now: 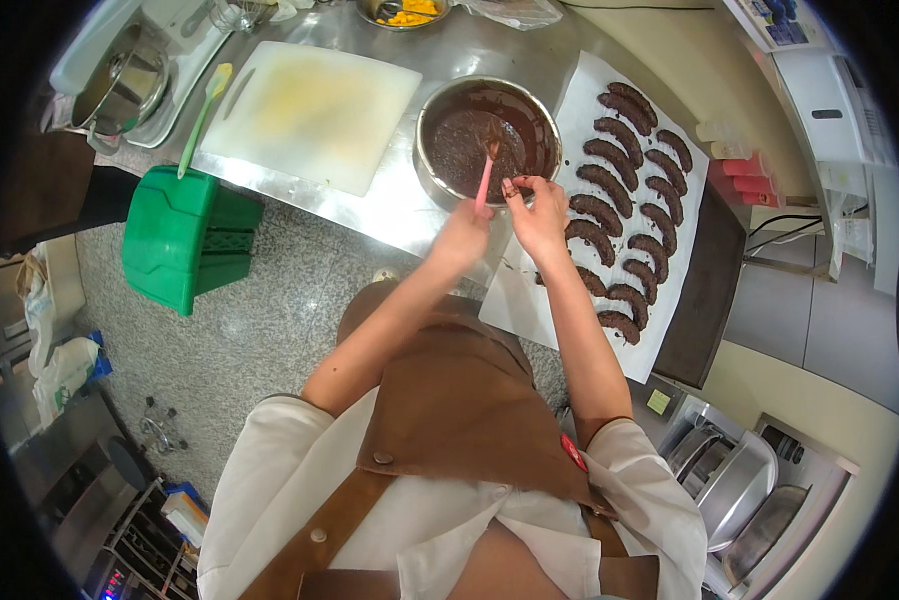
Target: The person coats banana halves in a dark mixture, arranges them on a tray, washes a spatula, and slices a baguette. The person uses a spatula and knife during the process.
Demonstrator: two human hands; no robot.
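A round metal bowl (422, 166) holding melted chocolate (457, 142) stands on the steel counter in front of me. My left hand (464, 234), somewhat blurred, grips the pink handle of a spatula (485, 180) whose chocolate-coated head is in the bowl. At the bowl's near right rim is my right hand (538, 214), its fingertips smeared with chocolate; whether it holds a small piece cannot be told. To the right, several curved chocolate-coated pieces (605, 189) lie in rows on white paper (517, 289), partly behind my right forearm.
Left of the bowl lies a white cutting board (314, 112), with a green-handled spatula (198, 127) beside it. A green plastic bin (168, 236) is below the counter's edge. A dark tray (701, 292) sits under the paper. At the back is a bowl of yellow pieces (408, 13).
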